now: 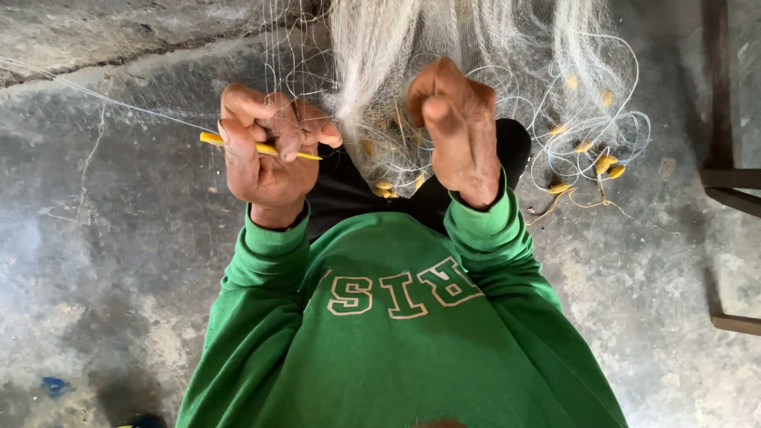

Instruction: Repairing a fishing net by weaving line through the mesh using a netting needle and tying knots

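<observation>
L hand (265,154) pinches yellow needle (261,147), long axis running left-right, w/ net (412,95) bunched just right of it; R hand (456,131) fisted on net, above lap.

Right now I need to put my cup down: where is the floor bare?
Bare concrete floor lies beside the left sleeve, below the left hand and its yellow netting needle. Another bare patch runs between the right sleeve and the dark frame. Crowded: the white net and yellow floats around the right hand.
</observation>
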